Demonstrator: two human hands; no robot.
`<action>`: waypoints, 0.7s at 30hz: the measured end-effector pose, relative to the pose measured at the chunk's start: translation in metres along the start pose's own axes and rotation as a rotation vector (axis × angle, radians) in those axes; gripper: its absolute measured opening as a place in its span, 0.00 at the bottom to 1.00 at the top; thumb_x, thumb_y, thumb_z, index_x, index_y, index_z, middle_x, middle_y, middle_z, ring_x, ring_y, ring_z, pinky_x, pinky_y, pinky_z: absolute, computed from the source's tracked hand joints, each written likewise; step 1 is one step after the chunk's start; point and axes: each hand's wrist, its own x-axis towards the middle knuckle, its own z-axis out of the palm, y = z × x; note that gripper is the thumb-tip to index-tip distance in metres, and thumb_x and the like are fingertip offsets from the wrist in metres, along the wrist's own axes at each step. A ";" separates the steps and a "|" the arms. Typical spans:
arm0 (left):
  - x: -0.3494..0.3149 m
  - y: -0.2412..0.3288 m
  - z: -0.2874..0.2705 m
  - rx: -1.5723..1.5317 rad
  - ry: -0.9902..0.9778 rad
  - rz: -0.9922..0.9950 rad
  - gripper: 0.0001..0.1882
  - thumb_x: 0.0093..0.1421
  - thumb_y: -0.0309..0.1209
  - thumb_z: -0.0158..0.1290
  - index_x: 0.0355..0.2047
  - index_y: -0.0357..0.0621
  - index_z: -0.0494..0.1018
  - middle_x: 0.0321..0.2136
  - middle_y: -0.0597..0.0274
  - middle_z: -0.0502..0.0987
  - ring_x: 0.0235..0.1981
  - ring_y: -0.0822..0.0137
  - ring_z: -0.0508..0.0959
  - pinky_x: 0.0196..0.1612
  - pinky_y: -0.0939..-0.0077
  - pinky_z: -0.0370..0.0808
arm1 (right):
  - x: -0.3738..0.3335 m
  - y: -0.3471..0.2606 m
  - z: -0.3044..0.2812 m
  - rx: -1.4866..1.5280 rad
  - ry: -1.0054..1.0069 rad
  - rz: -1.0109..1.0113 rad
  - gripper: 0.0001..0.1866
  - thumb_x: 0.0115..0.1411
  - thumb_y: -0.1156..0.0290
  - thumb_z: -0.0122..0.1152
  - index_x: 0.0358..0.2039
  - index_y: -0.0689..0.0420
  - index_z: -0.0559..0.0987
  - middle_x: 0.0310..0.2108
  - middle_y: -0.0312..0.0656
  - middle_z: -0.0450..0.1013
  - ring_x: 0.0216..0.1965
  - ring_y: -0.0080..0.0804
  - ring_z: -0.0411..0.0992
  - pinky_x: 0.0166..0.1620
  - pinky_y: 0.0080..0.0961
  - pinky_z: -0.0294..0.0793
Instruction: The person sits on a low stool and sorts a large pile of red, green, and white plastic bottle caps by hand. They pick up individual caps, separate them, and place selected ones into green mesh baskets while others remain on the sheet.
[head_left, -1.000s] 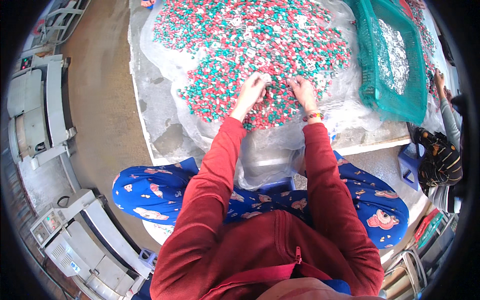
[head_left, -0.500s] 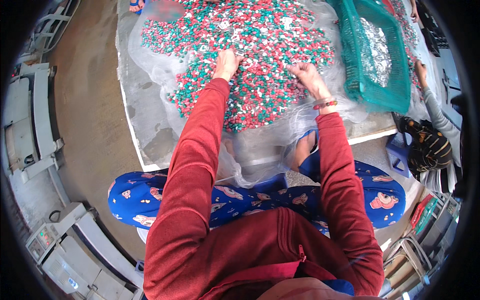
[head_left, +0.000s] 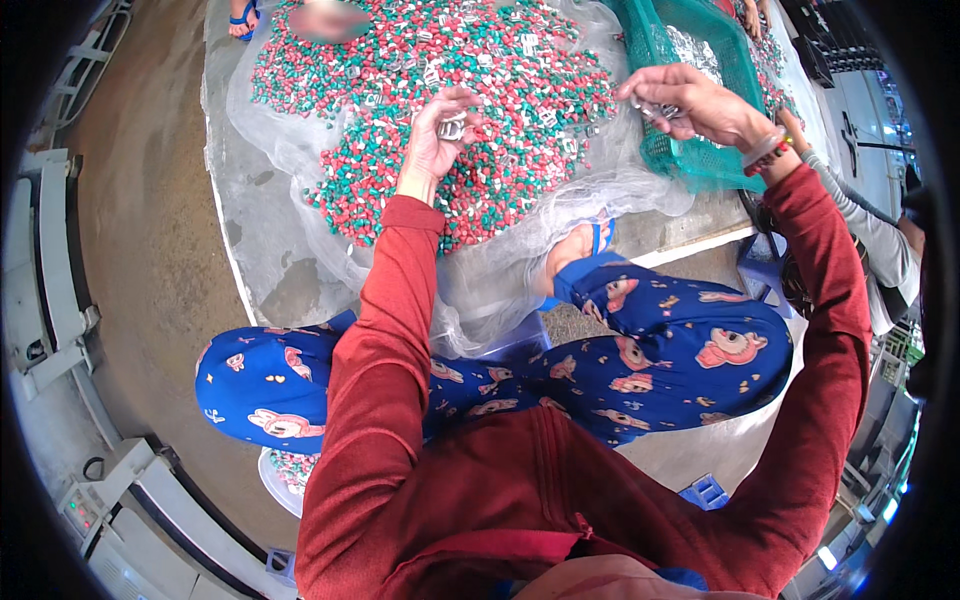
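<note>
Change since earlier: half a second ago both hands lay pressed into the heap of small red, green and silver pieces (head_left: 480, 110); now both are lifted off it, and the right hand has swung out to the right, over the basket.
Left hand: the left hand (head_left: 440, 135) is raised just above the heap, palm turned up toward the camera, fingers curled loosely round a few small silver metal pieces (head_left: 452, 128).
Right hand: the right hand (head_left: 690, 100) hovers over the near rim of the green plastic mesh basket (head_left: 665, 150), fingers bent and pinched on a small clutch of silver pieces; how many it holds cannot be told. A beaded bracelet (head_left: 765, 152) sits on its wrist.
Heap: spread on a sheet of clear plastic film (head_left: 300, 150) that covers the pale low platform (head_left: 260, 260), right in front of the person.
Basket contents: a layer of silver metal pieces (head_left: 700, 55), with none of the coloured ones seen among them.
Person: red long sleeves (head_left: 390, 330) and blue patterned trousers (head_left: 660, 350), one foot resting at the platform's edge by the plastic film.
Nearby: another person's grey sleeve (head_left: 860, 225) at the right edge, beside the basket.
Floor: brown concrete floor (head_left: 140, 230) to the left, with grey machine housings (head_left: 50, 290) along it.
</note>
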 end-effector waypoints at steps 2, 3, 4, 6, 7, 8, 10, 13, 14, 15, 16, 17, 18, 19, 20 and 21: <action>0.001 0.000 0.013 0.035 -0.129 -0.008 0.12 0.60 0.34 0.49 0.40 0.40 0.70 0.32 0.57 0.75 0.23 0.72 0.74 0.16 0.87 0.67 | -0.006 0.013 -0.006 0.227 0.040 -0.016 0.13 0.63 0.57 0.54 0.32 0.55 0.74 0.21 0.28 0.65 0.19 0.13 0.64 0.14 0.10 0.54; 0.004 -0.001 0.016 0.017 -0.157 -0.056 0.11 0.59 0.33 0.50 0.38 0.40 0.72 0.30 0.58 0.77 0.23 0.70 0.76 0.16 0.84 0.68 | -0.003 0.023 -0.012 0.372 0.016 -0.070 0.15 0.64 0.56 0.53 0.29 0.54 0.72 0.21 0.28 0.64 0.20 0.13 0.64 0.14 0.10 0.53; 0.008 -0.005 0.019 0.101 -0.148 -0.081 0.12 0.58 0.33 0.53 0.39 0.39 0.72 0.28 0.61 0.77 0.21 0.72 0.75 0.16 0.85 0.66 | 0.006 0.039 -0.015 0.415 0.036 -0.117 0.19 0.63 0.52 0.53 0.24 0.51 0.67 0.17 0.28 0.61 0.17 0.13 0.62 0.13 0.11 0.51; 0.015 -0.024 0.019 0.468 -0.095 -0.211 0.11 0.57 0.33 0.56 0.37 0.39 0.74 0.26 0.64 0.77 0.20 0.76 0.74 0.15 0.84 0.64 | 0.033 0.074 -0.027 0.282 0.020 -0.057 0.19 0.62 0.51 0.54 0.23 0.51 0.67 0.14 0.27 0.58 0.14 0.13 0.57 0.13 0.12 0.50; 0.017 -0.039 0.016 0.819 -0.071 -0.214 0.10 0.57 0.33 0.57 0.36 0.40 0.75 0.25 0.63 0.77 0.22 0.75 0.74 0.18 0.82 0.67 | 0.053 0.098 -0.026 0.196 0.077 -0.011 0.20 0.61 0.51 0.56 0.21 0.50 0.66 0.12 0.26 0.55 0.11 0.13 0.53 0.13 0.13 0.48; 0.020 -0.054 0.012 1.135 -0.099 -0.153 0.10 0.57 0.34 0.57 0.34 0.41 0.77 0.25 0.63 0.77 0.24 0.75 0.75 0.20 0.81 0.70 | 0.071 0.124 -0.023 0.011 0.182 -0.011 0.20 0.60 0.51 0.58 0.20 0.50 0.67 0.12 0.26 0.56 0.11 0.12 0.51 0.13 0.15 0.45; 0.025 -0.079 -0.001 1.803 -0.267 0.207 0.12 0.53 0.33 0.59 0.35 0.39 0.77 0.28 0.50 0.76 0.30 0.52 0.78 0.36 0.60 0.75 | 0.115 0.173 -0.013 -0.541 0.425 -0.252 0.16 0.57 0.55 0.61 0.32 0.56 0.76 0.23 0.44 0.74 0.24 0.34 0.72 0.30 0.31 0.71; 0.023 -0.103 -0.018 1.976 -0.195 0.162 0.11 0.54 0.33 0.58 0.35 0.40 0.76 0.34 0.50 0.74 0.33 0.48 0.77 0.36 0.56 0.74 | 0.146 0.238 0.009 -0.731 0.529 -0.027 0.13 0.55 0.64 0.58 0.40 0.54 0.75 0.37 0.52 0.76 0.41 0.51 0.74 0.43 0.44 0.72; 0.025 -0.104 -0.023 1.972 -0.214 0.130 0.11 0.54 0.32 0.57 0.35 0.40 0.76 0.35 0.50 0.74 0.33 0.48 0.77 0.36 0.55 0.74 | 0.152 0.254 0.017 -0.733 0.555 0.030 0.12 0.56 0.65 0.58 0.40 0.54 0.75 0.37 0.52 0.76 0.40 0.52 0.74 0.43 0.45 0.72; 0.028 -0.103 -0.025 1.966 -0.236 0.092 0.10 0.54 0.32 0.57 0.35 0.41 0.75 0.37 0.50 0.73 0.34 0.47 0.77 0.36 0.54 0.74 | 0.157 0.264 0.025 -0.704 0.570 0.012 0.12 0.56 0.66 0.58 0.39 0.55 0.74 0.36 0.52 0.76 0.40 0.52 0.74 0.42 0.46 0.72; 0.031 -0.098 -0.025 1.947 -0.250 0.115 0.08 0.55 0.32 0.57 0.33 0.41 0.75 0.33 0.53 0.74 0.31 0.52 0.77 0.34 0.59 0.75 | 0.158 0.271 0.031 -0.677 0.593 0.000 0.11 0.56 0.66 0.57 0.38 0.55 0.74 0.35 0.52 0.76 0.39 0.53 0.74 0.41 0.47 0.72; 0.033 -0.092 -0.025 1.825 -0.215 0.091 0.07 0.57 0.31 0.56 0.32 0.40 0.75 0.31 0.56 0.74 0.29 0.57 0.77 0.33 0.63 0.74 | 0.159 0.274 0.036 -0.662 0.620 -0.034 0.11 0.56 0.67 0.57 0.38 0.56 0.73 0.34 0.52 0.76 0.39 0.54 0.74 0.40 0.48 0.71; 0.036 -0.083 -0.023 1.684 -0.185 0.119 0.07 0.58 0.31 0.55 0.30 0.40 0.75 0.30 0.58 0.75 0.28 0.63 0.77 0.32 0.67 0.74 | 0.157 0.273 0.040 -0.615 0.642 -0.055 0.10 0.56 0.67 0.57 0.37 0.56 0.73 0.31 0.50 0.75 0.35 0.50 0.74 0.37 0.45 0.71; 0.043 -0.076 -0.019 1.500 -0.182 0.094 0.06 0.59 0.30 0.55 0.31 0.40 0.74 0.27 0.64 0.74 0.24 0.73 0.73 0.25 0.77 0.70 | 0.154 0.270 0.043 -0.576 0.667 -0.097 0.09 0.57 0.67 0.57 0.36 0.57 0.72 0.28 0.47 0.75 0.32 0.47 0.75 0.34 0.41 0.71; 0.040 -0.068 -0.014 1.192 -0.037 -0.200 0.09 0.59 0.31 0.53 0.37 0.39 0.71 0.25 0.64 0.73 0.22 0.69 0.72 0.22 0.79 0.70 | 0.149 0.264 0.046 -0.537 0.680 -0.139 0.09 0.57 0.67 0.57 0.35 0.57 0.72 0.24 0.44 0.74 0.28 0.44 0.75 0.31 0.38 0.71; 0.044 -0.058 -0.011 0.817 -0.053 -0.307 0.09 0.59 0.29 0.50 0.38 0.39 0.70 0.27 0.63 0.73 0.21 0.70 0.72 0.19 0.81 0.68 | 0.145 0.258 0.049 -0.095 0.638 -0.145 0.08 0.58 0.66 0.57 0.34 0.56 0.72 0.22 0.40 0.72 0.26 0.37 0.72 0.28 0.32 0.69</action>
